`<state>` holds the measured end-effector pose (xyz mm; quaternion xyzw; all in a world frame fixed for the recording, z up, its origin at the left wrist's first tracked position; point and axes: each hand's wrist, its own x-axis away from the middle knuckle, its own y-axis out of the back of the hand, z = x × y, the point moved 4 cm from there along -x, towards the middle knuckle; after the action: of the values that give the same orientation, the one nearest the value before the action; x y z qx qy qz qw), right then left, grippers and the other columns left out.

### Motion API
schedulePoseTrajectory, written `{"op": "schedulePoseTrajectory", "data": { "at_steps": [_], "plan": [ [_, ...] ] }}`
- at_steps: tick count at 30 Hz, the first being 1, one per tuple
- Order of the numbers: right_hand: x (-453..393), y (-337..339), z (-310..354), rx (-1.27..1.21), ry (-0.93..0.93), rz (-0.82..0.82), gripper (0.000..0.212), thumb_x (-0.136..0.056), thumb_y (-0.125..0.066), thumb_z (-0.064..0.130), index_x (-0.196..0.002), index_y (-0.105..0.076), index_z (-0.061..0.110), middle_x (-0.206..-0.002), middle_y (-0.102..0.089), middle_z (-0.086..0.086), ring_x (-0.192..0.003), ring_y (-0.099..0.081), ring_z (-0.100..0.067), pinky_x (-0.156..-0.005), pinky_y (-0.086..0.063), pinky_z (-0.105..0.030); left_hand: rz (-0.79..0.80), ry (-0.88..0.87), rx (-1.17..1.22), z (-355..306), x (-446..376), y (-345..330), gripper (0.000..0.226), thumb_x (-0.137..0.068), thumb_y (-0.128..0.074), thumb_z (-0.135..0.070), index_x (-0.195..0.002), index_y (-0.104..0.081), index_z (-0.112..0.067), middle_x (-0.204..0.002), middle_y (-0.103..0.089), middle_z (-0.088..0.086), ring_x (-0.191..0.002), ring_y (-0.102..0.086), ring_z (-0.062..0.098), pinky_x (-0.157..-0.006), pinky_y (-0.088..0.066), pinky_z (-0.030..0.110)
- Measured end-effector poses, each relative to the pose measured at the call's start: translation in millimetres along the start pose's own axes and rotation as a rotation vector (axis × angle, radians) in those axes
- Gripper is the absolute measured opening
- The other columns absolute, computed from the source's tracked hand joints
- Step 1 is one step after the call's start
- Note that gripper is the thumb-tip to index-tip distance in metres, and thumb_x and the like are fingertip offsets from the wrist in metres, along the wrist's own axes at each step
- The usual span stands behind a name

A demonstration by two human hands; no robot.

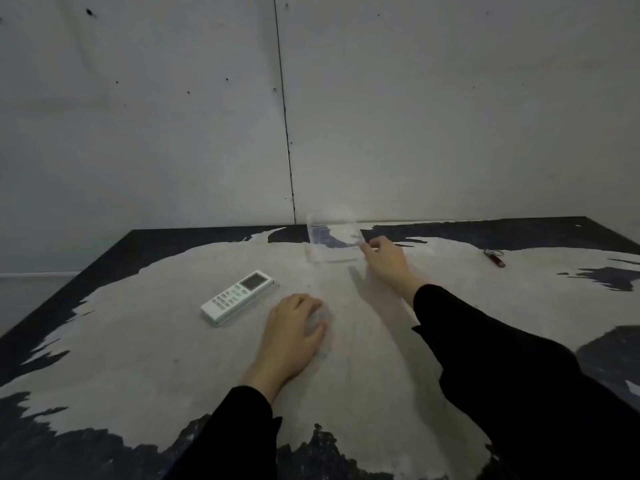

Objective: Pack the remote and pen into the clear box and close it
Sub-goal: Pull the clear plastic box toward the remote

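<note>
The clear box (330, 242) stands open-topped at the far middle of the table, close to the wall. My right hand (384, 259) reaches to its right side, with the fingertips pinching the box's near right corner. The white remote (237, 296) lies flat and diagonal, left of centre, screen end pointing away from me. My left hand (294, 332) rests palm down just right of the remote, fingers curled over a faint see-through piece that looks like the clear lid (323, 323). The dark red pen (495, 258) lies alone far to the right, away from both hands.
The table (138, 358) has a worn grey top with dark blue-black patches, and its left edge runs diagonally. A grey panelled wall (207, 133) rises right behind the box. Black sleeves cover both forearms.
</note>
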<state>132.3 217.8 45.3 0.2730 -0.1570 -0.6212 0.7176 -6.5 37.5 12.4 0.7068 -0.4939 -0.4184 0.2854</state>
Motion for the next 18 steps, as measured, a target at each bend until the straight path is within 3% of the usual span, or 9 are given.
{"op": "schedulePoseTrajectory", "data": {
  "at_steps": [2,4,10,12,18],
  "plan": [
    [-8.9,-5.9,2.5,-0.045,-0.080,0.006,0.041,-0.087,-0.049,0.046,-0.084,-0.062,0.008,-0.097,-0.069,-0.014,-0.094,-0.061,-0.031,-0.074,-0.040,-0.031,-0.012,-0.015,-0.015,1.8,-3.3,-1.5,0.037,-0.086,-0.052,-0.039,-0.119,-0.055,-0.023,-0.122,-0.054,-0.001,-0.115,-0.047,0.016,-0.101,-0.035,0.031],
    [-12.6,-10.3,5.8,-0.072,-0.134,0.041,0.040,-0.084,-0.052,0.045,-0.070,-0.060,0.008,-0.082,-0.067,-0.011,-0.079,-0.061,-0.029,-0.070,-0.040,-0.030,-0.019,-0.019,-0.027,2.0,-3.0,-2.6,0.037,-0.087,-0.050,-0.040,-0.120,-0.054,-0.024,-0.124,-0.052,-0.003,-0.118,-0.044,0.015,-0.102,-0.032,0.030],
    [-7.3,1.9,-2.2,-0.016,-0.138,0.026,0.033,-0.082,-0.056,0.031,-0.071,-0.066,0.002,-0.078,-0.072,-0.018,-0.075,-0.066,-0.033,-0.071,-0.051,-0.036,-0.001,-0.020,-0.024,2.5,-4.1,-2.7,0.037,-0.087,-0.050,-0.038,-0.121,-0.053,-0.024,-0.126,-0.051,-0.002,-0.121,-0.042,0.015,-0.105,-0.031,0.031],
    [3.0,14.1,-8.7,-0.014,-0.148,0.032,0.025,-0.080,-0.054,0.025,-0.068,-0.064,0.006,-0.079,-0.072,-0.020,-0.071,-0.068,-0.034,-0.065,-0.055,-0.039,-0.004,-0.018,-0.006,2.2,-4.5,-3.1,0.039,-0.087,-0.051,-0.038,-0.123,-0.051,-0.022,-0.126,-0.052,-0.001,-0.120,-0.045,0.018,-0.105,-0.034,0.033],
    [59.7,63.0,-41.9,-0.056,-0.230,0.228,0.015,-0.088,-0.052,0.017,-0.082,-0.062,0.007,-0.072,-0.063,-0.009,-0.052,-0.056,-0.020,-0.041,-0.044,-0.022,-0.165,0.130,0.360,2.0,-1.2,7.4,0.054,-0.091,-0.036,-0.052,-0.139,-0.028,-0.029,-0.147,-0.039,0.001,-0.135,-0.036,0.019,-0.111,-0.034,0.049]
  ]
}}
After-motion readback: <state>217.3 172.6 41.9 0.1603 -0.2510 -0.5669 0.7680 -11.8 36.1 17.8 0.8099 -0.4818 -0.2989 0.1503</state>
